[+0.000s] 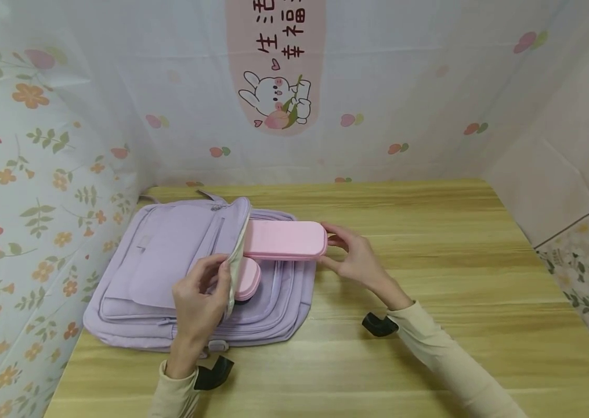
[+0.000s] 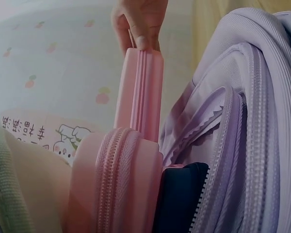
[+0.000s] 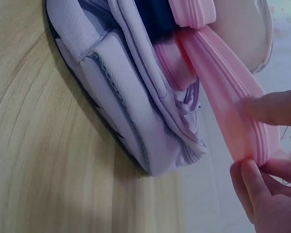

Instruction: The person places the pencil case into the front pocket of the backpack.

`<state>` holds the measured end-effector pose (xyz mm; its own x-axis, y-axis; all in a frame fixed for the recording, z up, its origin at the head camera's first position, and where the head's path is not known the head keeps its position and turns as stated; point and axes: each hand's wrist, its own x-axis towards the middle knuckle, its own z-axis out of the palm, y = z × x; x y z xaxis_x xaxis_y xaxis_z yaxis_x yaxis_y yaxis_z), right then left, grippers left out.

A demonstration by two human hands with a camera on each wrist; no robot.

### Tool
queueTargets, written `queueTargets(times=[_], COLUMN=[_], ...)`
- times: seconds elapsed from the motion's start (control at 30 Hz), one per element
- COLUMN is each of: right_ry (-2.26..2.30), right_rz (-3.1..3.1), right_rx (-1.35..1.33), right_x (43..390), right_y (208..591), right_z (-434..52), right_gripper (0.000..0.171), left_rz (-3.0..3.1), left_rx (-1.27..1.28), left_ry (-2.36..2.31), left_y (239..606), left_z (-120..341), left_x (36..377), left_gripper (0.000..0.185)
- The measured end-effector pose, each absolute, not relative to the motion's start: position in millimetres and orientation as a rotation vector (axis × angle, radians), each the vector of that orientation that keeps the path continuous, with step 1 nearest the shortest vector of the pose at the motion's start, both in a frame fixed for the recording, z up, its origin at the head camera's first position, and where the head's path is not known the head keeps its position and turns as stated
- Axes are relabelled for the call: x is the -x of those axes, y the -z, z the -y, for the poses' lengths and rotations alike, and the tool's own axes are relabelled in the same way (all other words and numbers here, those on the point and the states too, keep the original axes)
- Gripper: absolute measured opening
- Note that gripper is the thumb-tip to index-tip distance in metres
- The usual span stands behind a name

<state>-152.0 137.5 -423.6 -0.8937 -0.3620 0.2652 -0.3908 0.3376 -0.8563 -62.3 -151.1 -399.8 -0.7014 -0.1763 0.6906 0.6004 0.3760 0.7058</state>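
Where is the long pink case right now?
In the head view, the long pink case sticks halfway out of the purple backpack, its free end held by the right hand.

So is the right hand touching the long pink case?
Touching. In the right wrist view, the right hand pinches the end of the long pink case; its fingertips press right against the edge.

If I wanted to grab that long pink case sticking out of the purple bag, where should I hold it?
Probably by its free rounded end, coming from the right. The long pink case lies flat with its left end inside the backpack, so only the right end is exposed; the right hand pinches it there, while the left hand holds the flap open.
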Motion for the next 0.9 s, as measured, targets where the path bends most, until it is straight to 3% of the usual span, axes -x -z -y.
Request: queueTargets(times=[0.9], right_ry=[-1.865], right_rz=[2.396], right_rx=[-0.657], right_x=[153], right_y=[440], right_z=[-88], right_gripper=[0.057], left_rz=[2.045], left_rx=[0.549], left_ry=[1.281], left_y=[405], left_z=[156], left_x=[65], left_gripper=[0.017])
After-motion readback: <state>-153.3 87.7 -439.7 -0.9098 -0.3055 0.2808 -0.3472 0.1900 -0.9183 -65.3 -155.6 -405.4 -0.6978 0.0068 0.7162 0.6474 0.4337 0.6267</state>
